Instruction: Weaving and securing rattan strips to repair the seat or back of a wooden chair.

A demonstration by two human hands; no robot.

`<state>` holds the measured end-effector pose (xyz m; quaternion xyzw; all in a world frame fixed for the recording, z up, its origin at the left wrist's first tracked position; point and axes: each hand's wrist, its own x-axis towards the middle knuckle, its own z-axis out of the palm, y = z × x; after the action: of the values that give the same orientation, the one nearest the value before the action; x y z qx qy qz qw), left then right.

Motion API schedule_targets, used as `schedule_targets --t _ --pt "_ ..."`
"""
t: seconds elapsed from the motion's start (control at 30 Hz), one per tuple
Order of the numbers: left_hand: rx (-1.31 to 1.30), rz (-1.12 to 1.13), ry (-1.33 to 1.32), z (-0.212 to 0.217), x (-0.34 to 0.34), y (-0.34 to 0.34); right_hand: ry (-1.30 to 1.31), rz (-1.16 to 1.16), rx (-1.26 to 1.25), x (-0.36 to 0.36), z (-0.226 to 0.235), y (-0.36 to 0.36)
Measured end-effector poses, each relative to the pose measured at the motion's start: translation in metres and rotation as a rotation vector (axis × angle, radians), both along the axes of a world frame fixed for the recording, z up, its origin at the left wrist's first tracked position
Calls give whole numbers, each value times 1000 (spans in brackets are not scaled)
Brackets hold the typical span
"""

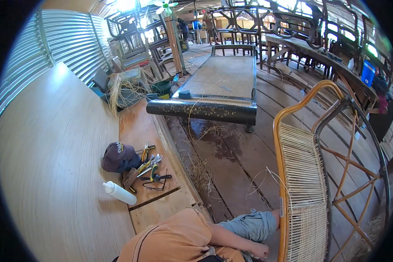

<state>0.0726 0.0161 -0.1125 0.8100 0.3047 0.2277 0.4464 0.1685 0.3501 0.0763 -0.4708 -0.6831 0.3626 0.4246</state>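
Note:
My left hand is low in the view, curled closed beside the chair's woven panel; what its fingers hold, if anything, is hidden. Its bare forearm comes out of an orange sleeve and passes over grey-blue shorts. A rattan chair with a curved, honey-coloured frame stands close on the right. Its cane panel is tightly woven in the lower part, while the upper part shows mostly crosswise strands with gaps. Thin loose cane strands stick out from its left edge. My right hand is out of view.
A dark cap, pliers, other hand tools, eyeglasses and a white bottle lie on the wooden platform at left. Beyond stands a cane-topped daybed. Cane scraps litter the plank floor. Stacked chair frames fill the back.

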Motion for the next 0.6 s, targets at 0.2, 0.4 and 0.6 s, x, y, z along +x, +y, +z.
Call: schedule_targets --t 0.2,0.4,0.6 --pt "34 -31 46 7 2 1 -31 15 61 -4 8 -1" --pt "-367 95 65 25 1 2 -105 54 124 -9 22 1" --pt "-255 61 80 42 -5 -1 -180 112 199 -31 43 4"
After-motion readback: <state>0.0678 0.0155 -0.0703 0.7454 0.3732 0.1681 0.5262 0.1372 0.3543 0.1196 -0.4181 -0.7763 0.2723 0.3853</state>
